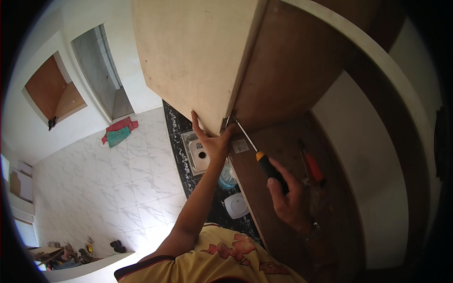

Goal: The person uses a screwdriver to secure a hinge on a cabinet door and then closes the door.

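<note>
A pale wooden cabinet door (193, 56) stands swung out above a counter. My left hand (215, 145) grips its lower corner, one finger stretched up the face and others at the edge beside a small metal hinge (224, 123). In my right hand (289, 200) is a screwdriver (265, 162) with a dark green and yellow handle. Its metal shaft slants up and left, and the tip is at the hinge near my left fingers. Whether the tip sits in a screw is too small to tell.
Inside the cabinet, on its brown bottom board (257, 188), lies a red-handled tool (314, 165). Below are a steel sink (192, 165), a blue-tinted container (227, 177) and a white lid-like piece (236, 205) on the black counter. Red and green cloths (119, 132) lie on the tiled floor.
</note>
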{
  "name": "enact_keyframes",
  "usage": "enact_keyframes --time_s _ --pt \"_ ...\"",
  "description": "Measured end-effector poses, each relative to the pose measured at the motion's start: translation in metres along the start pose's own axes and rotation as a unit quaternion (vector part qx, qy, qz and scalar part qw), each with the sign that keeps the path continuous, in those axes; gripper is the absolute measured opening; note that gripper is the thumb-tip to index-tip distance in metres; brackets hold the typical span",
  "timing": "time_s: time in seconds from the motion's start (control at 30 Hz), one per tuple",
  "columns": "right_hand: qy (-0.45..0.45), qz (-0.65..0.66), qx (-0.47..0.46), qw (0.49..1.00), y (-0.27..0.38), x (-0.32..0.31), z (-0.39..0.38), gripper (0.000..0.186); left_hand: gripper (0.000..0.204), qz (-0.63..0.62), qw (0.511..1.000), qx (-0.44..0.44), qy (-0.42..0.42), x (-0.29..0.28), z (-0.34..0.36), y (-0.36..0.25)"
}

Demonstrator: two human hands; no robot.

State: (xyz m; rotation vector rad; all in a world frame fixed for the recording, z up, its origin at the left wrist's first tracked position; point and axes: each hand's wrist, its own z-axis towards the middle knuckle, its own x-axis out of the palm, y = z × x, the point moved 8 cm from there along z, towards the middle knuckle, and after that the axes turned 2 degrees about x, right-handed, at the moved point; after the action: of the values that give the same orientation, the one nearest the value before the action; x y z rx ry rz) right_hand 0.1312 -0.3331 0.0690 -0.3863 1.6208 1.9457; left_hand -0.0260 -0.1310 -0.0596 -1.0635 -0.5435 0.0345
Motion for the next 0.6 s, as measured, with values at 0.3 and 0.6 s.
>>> enact_keyframes --time_s 0.3,0.6 --pt "-0.007 -0.029 -0.055 0.998 -0.005 0.001 0.004 0.042 0.131 0.024 0.999 0.028 -0.008 -0.008 0.003 0.006" --pt "0.037 0.178 0.15 0.972 -0.019 0.003 0.003 0.043 0.132 -0.015 1.0 0.015 -0.005 -0.002 -0.001 0.005"
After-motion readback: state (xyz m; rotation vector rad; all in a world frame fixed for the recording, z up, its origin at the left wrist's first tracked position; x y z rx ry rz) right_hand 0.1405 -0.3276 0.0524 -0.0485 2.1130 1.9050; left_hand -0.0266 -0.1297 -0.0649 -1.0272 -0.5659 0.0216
